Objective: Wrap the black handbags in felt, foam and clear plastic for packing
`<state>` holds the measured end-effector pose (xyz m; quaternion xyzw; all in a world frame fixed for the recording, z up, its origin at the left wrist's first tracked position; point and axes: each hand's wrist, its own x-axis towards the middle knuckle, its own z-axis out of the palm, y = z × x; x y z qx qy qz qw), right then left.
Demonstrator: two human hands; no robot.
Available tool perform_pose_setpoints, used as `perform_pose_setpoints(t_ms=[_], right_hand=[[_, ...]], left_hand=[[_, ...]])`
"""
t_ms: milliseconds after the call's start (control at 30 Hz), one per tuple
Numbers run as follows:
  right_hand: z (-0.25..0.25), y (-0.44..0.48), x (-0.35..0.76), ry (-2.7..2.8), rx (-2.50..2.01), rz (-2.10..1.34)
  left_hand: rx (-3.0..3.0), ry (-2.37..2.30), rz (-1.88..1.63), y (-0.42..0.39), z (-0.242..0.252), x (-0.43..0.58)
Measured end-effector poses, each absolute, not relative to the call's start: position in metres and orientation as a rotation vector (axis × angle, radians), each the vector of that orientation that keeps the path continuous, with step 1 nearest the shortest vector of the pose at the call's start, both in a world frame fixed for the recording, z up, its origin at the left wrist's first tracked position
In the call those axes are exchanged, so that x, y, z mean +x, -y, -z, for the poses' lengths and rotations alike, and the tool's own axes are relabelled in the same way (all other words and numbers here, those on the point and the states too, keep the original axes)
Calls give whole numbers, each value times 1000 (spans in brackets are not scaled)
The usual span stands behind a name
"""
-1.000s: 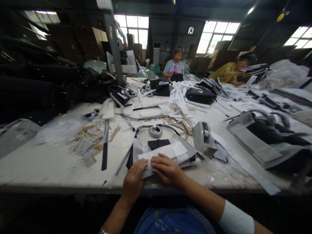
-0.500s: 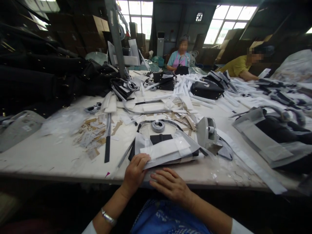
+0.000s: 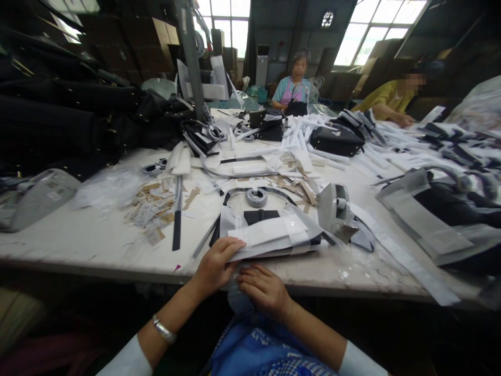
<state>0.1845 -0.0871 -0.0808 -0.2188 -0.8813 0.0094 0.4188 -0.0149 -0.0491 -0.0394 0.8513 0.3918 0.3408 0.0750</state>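
Note:
A black handbag (image 3: 261, 214) lies on the table in front of me, its front covered by white foam padding and a translucent wrapping sheet (image 3: 309, 222). My left hand (image 3: 219, 261) grips the wrapped bag at its near left corner, fingers on top. Just right of it, at the table edge, my right hand (image 3: 268, 292) has its fingers bent and together over a piece of clear plastic (image 3: 238, 298) that hangs towards my lap. Behind the bag are its strap and a wrapped ring-shaped roll (image 3: 256, 197). A grey tape dispenser (image 3: 334, 209) stands to the bag's right.
Paper tags (image 3: 151, 211) and crumpled plastic (image 3: 107, 190) lie on the left of the table (image 3: 129, 250). Black bags (image 3: 47, 120) are piled at far left. Another wrapped bag (image 3: 434, 219) sits at right. Two co-workers (image 3: 291, 91) are across the table.
My right hand has drawn slightly down and left, its fingers more bent, and clear plastic now shows below it. My left hand stays on the bag's corner. The view has shifted a little.

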Motion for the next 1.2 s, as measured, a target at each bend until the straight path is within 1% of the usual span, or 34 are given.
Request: perform_pose_setpoints(t_ms=[133,300,533,733,1000,1200], right_hand=[[78,89,188,2230,-496,-55],[69,93,194,2256,-470,-65],[39,83,194,2241,-471,-179],[18,73,193,2271,-486,-207],[-5,51,204,2389,-539,27],[0,29,204,2456,-609,-27]], left_hand=[[2611,-1131,-986,48,35,-19],[2647,-1172,-1066,50,43,-15],[2597,-1274,-1191,56,53,-12],[2561,-1263,-1229,55,53,-11],[2592,-1289,-1226,62,57,-13],[2666,-1271,-1167,58,42,-19]])
